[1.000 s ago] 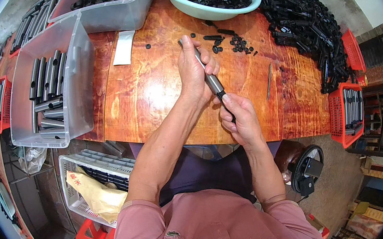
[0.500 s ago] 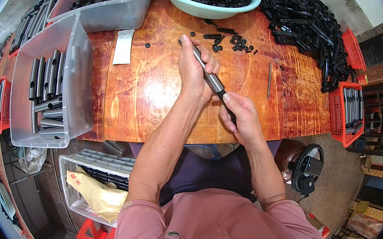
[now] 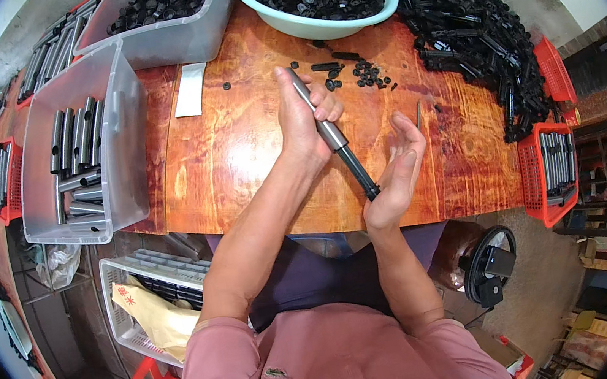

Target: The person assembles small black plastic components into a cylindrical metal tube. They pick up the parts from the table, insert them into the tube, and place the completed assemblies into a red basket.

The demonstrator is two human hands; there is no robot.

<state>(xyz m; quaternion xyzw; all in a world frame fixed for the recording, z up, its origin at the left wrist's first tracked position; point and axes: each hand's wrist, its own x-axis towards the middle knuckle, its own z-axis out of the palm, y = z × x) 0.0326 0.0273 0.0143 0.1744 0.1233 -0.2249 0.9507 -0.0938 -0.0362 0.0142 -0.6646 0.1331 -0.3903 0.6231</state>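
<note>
**Left hand (image 3: 302, 117) grips a tube (image 3: 331, 134); right hand (image 3: 397, 173) spread at the rod (image 3: 356, 169)**

The person's left hand is closed round the grey metal tube, thumb along its upper end. The tube slants above the table (image 3: 257, 188), its top toward 11 o'clock; the black rod juts from its lower end toward 5 o'clock. The right hand is wide, fingers stretched toward 1 o'clock, its palm at the rod's tip; whether they touch cannot be told.

Taken from the tube, a pale bowl (image 3: 328, 29) of black pieces stands at 12 o'clock and loose small parts (image 3: 366, 74) lie at 1. A heap (image 3: 467, 37) of black parts fills 2 o'clock. A thin pin (image 3: 419, 114) lies at 3, near the right fingertips. Between 3 and 4, a red basket (image 3: 535, 186) holds more tubes. A clear bin (image 3: 124, 121) of tubes stands at 9 o'clock, a white slip (image 3: 191, 89) at 10.
</note>
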